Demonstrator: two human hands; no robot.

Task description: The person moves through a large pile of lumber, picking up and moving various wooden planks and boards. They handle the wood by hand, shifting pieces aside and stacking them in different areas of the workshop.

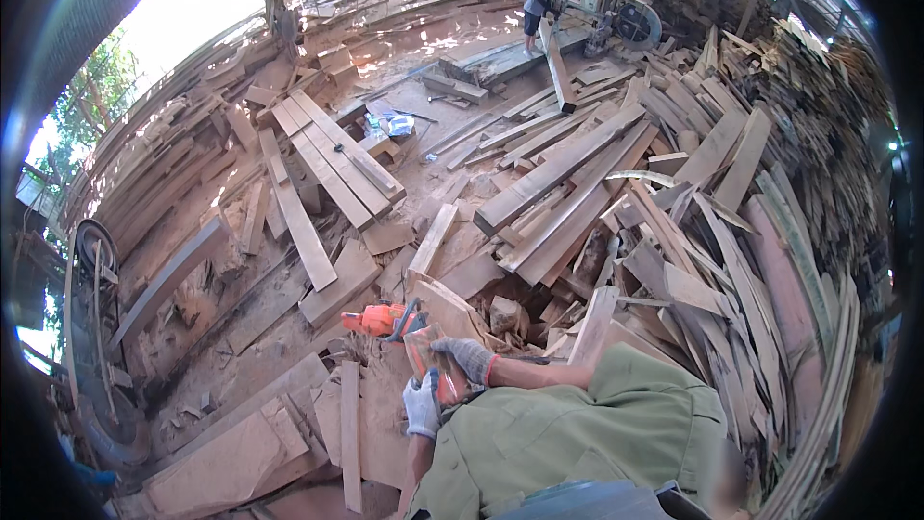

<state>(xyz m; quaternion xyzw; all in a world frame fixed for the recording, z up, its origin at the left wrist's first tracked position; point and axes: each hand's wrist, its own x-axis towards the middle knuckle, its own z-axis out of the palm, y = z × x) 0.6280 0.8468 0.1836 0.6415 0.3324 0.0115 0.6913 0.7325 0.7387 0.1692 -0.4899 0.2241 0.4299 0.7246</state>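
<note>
Both my hands wear knitted work gloves and meet in front of my body. Between them is a small, flat, partly see-through thing with reddish-orange areas (pixel 421 351), which looks like a plastic pouch; its exact kind is unclear. My left hand (pixel 422 408), in a white glove, closes on its lower side. From the right, my right hand (pixel 469 359), in a greyer glove, grips its upper edge. Just beyond my hands an orange chainsaw (pixel 378 319) with a dark handle rests on wood, touched by neither hand.
Stacked planks (pixel 332 159) lie ahead to the left. Thick beams (pixel 563 178) and a heap of offcuts (pixel 722 260) fill the right side. A large wheeled machine (pixel 96 327) stands at far left. In the distance a person (pixel 537 14) handles a beam by a sawmill machine (pixel 635 24).
</note>
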